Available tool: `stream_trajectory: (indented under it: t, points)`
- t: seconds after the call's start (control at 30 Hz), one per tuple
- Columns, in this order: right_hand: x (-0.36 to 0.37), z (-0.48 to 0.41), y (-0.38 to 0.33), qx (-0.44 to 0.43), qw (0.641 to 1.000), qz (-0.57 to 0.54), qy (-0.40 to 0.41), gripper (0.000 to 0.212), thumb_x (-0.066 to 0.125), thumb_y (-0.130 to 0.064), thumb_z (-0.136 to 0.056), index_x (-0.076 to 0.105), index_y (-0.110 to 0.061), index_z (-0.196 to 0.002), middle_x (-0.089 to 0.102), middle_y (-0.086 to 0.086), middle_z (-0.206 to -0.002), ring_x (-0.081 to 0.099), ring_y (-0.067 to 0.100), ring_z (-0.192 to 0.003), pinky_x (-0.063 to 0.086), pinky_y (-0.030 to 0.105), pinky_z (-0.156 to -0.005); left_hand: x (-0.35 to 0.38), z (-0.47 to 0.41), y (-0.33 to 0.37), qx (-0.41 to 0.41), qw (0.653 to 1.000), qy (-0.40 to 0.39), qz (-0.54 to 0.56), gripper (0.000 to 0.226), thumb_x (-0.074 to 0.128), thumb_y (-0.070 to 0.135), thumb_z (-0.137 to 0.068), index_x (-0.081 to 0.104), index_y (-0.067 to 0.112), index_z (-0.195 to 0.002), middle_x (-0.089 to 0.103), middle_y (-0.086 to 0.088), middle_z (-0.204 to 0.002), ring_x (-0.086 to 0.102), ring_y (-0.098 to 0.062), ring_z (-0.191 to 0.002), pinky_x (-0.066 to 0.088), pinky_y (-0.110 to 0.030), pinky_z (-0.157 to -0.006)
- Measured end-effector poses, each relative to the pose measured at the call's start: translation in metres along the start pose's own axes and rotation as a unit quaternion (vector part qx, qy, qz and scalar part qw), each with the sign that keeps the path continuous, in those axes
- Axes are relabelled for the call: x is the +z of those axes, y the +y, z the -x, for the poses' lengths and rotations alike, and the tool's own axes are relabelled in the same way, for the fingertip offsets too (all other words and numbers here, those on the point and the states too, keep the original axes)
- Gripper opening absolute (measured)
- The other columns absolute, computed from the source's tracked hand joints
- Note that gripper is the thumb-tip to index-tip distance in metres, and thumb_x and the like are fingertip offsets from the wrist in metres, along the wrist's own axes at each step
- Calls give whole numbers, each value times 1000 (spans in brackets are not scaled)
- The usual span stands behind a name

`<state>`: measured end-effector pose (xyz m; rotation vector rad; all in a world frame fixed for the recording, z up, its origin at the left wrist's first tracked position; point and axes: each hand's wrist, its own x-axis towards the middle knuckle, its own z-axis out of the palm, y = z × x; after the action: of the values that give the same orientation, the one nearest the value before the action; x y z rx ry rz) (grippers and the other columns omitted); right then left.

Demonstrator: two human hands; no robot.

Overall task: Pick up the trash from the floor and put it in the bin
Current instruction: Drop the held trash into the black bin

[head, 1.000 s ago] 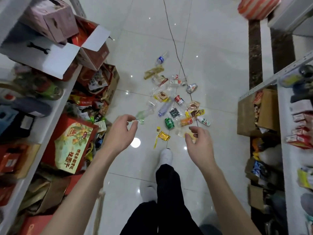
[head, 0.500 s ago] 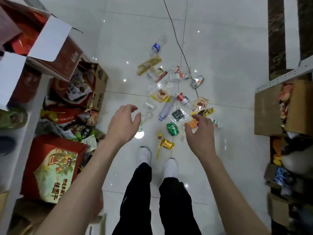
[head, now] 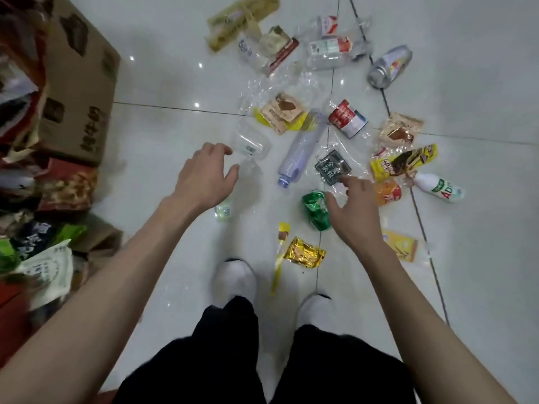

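Trash (head: 318, 135) of crinkled foil wrappers and clear plastic bottles litters glossy tile beneath both empty, spread hands (head: 204, 176).

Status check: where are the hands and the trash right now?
Left hand open, empty, by clear cup. Right hand open, empty, over green wrapper. Trash on floor. No bin in view.

Trash scattered on floor (head: 163, 83) ahead of two shoes (head: 234, 279). Cardboard box (head: 78, 91) at far left. Clear cup (head: 250, 144) just beyond left hand (head: 204, 179); lying bottle (head: 303, 148) to its right. Crumpled can (head: 315, 209) beside right hand (head: 354, 211). Foil wrapper (head: 304, 252) nearest the shoes. Silver can (head: 389, 70) far right, behind the rest.
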<state>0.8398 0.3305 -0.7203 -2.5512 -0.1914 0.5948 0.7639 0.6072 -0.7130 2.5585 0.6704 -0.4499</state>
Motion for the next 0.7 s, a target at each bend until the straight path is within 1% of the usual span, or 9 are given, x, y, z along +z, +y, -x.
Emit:
stream_trajectory:
  t: [0.1, 0.17, 0.3, 0.37, 0.4, 0.47, 0.53, 0.6, 0.7]
  points:
    - [48, -22, 35, 3, 999, 31, -23, 54, 64, -35, -93, 52, -18, -143, 49, 17, -139, 45, 36, -130, 38, 46, -109, 62, -29, -22, 19, 998, -22, -60, 58, 57, 43, -92, 45, 11, -139, 47, -15, -138, 50, -37, -120, 41, -46, -98]
    - [70, -28, 51, -7, 998, 64, -26, 63, 66, -40, -92, 46, -22, -149, 44, 17, -146, 41, 34, -133, 36, 44, -108, 93, -39, -35, 26, 994, -20, -100, 67, 61, 47, -89, 41, 12, -142, 44, -17, -139, 48, -38, -121, 39, -47, -99]
    - [102, -32, 73, -33, 991, 128, -2, 75, 66, -54, -88, 38, -28, -152, 36, 18, -153, 41, 38, -135, 40, 52, -109, 133, -45, -58, 17, 989, 4, -149, 78, 67, 50, -82, 38, 15, -145, 41, -19, -141, 46, -41, -121, 36, -47, -100]
    - [114, -34, 78, -36, 986, 163, -5, 76, 66, -54, -87, 36, -29, -152, 34, 19, -154, 38, 39, -137, 35, 52, -109, 145, -47, -65, 17, 985, 4, -173, 76, 68, 46, -82, 36, 15, -145, 43, -19, -139, 48, -40, -118, 37, -47, -96]
    - [120, -35, 80, -34, 984, 173, -10, 76, 66, -53, -87, 35, -29, -153, 34, 19, -154, 38, 40, -137, 34, 52, -110, 150, -47, -67, 17, 984, 6, -179, 75, 68, 42, -83, 36, 15, -145, 46, -19, -134, 50, -40, -113, 39, -47, -93]
    - [130, -35, 82, -26, 982, 184, -13, 75, 65, -49, -89, 33, -27, -153, 37, 19, -150, 41, 41, -133, 36, 52, -106, 156, -48, -71, 19, 983, 14, -182, 72, 67, 32, -82, 36, 13, -145, 51, -20, -123, 55, -40, -101, 42, -46, -85]
    - [136, -32, 83, -25, 981, 193, 0, 73, 64, -46, -88, 36, -24, -152, 43, 20, -143, 47, 42, -123, 40, 52, -100, 159, -48, -70, 21, 983, 18, -181, 71, 68, 27, -81, 38, 13, -143, 55, -20, -118, 57, -40, -94, 44, -46, -81]
    - [140, -31, 84, -26, 981, 193, 4, 72, 64, -44, -86, 39, -22, -150, 46, 20, -140, 49, 43, -118, 42, 51, -98, 156, -47, -67, 23, 985, 14, -173, 69, 68, 28, -81, 39, 15, -143, 55, -18, -121, 56, -39, -97, 43, -46, -83]
    - [135, -30, 81, -14, 985, 174, -13, 76, 66, -42, -82, 38, -22, -150, 45, 18, -141, 47, 42, -120, 41, 52, -100, 141, -38, -61, 26, 989, 7, -146, 71, 66, 34, -83, 36, 19, -146, 54, -14, -127, 55, -38, -106, 41, -46, -89]
